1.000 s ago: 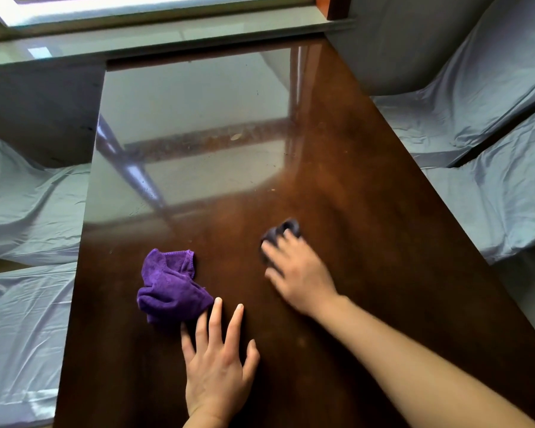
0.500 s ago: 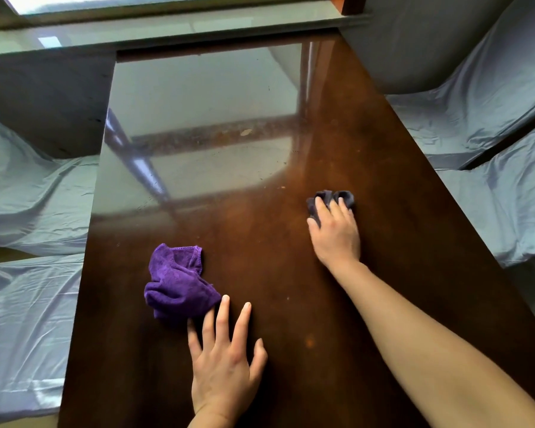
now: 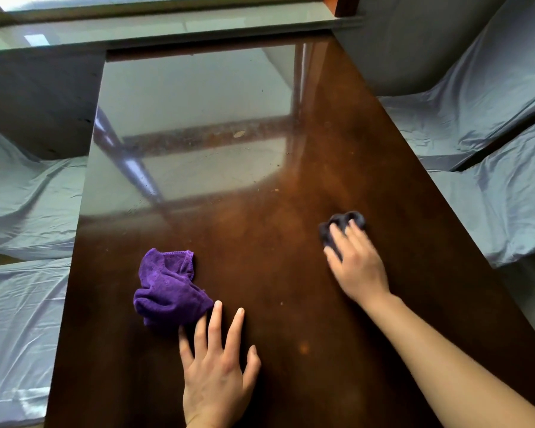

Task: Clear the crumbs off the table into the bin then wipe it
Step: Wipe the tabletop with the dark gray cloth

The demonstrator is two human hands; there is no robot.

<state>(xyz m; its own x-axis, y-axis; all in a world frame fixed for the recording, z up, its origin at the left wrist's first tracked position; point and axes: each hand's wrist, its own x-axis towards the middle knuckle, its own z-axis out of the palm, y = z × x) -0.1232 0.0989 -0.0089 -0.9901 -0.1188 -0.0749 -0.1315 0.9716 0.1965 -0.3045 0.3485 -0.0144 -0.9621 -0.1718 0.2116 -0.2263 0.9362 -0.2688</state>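
A glossy dark brown table [image 3: 260,230] fills the view. My right hand [image 3: 357,264] presses a small dark grey cloth [image 3: 342,225] flat on the table's right side; the cloth shows past my fingertips. My left hand [image 3: 218,369] lies flat on the table near the front, fingers spread, holding nothing. Its fingertips touch the edge of a crumpled purple cloth [image 3: 169,287]. A pale crumb [image 3: 239,134] lies far up the table, and several tiny specks [image 3: 275,189] are scattered at mid-table.
Seats draped in pale blue-grey sheets flank the table on the left [image 3: 25,193] and right [image 3: 488,125]. A window sill [image 3: 167,26] runs along the far end. No bin is in view.
My right hand has slid the dark cloth from mid-table out toward the right edge. The left hand and purple cloth have stayed put.
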